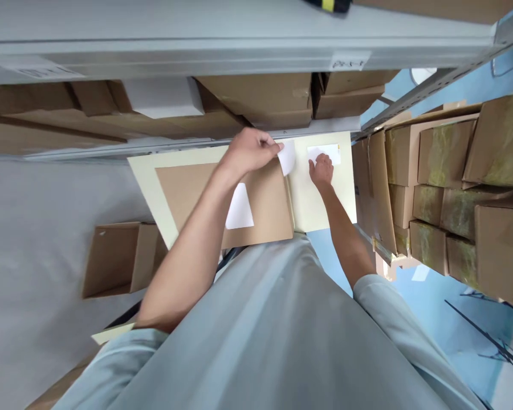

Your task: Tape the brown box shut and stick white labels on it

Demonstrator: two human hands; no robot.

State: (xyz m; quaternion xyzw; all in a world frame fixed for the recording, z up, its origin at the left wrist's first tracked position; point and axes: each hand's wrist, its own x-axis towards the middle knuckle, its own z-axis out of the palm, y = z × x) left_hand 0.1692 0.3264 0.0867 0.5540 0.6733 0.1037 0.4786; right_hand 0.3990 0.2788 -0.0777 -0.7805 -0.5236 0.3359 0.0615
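1. As seen from the head camera, looking steeply down the person's own body, the left hand point(250, 151) is closed in a pinch on a small white paper slip point(286, 156), held just above the far edge of a brown cardboard sheet point(222, 196).
2. The right hand point(322, 169) lies flat, fingers spread open and holding nothing, pressing a white label point(325, 154) onto a cream board point(325, 193); I judge this steadies the label against the board.
3. A second white label point(239, 208) sits near the middle of the brown cardboard sheet, which lies on a larger cream backing just beside the cream board.
4. Both boards rest by the front edge of a grey metal shelf point(239, 54) stacked with cartons point(260, 97).
5. More taped cartons point(453, 188) stand on racking to the right, over a blue floor point(453, 324).
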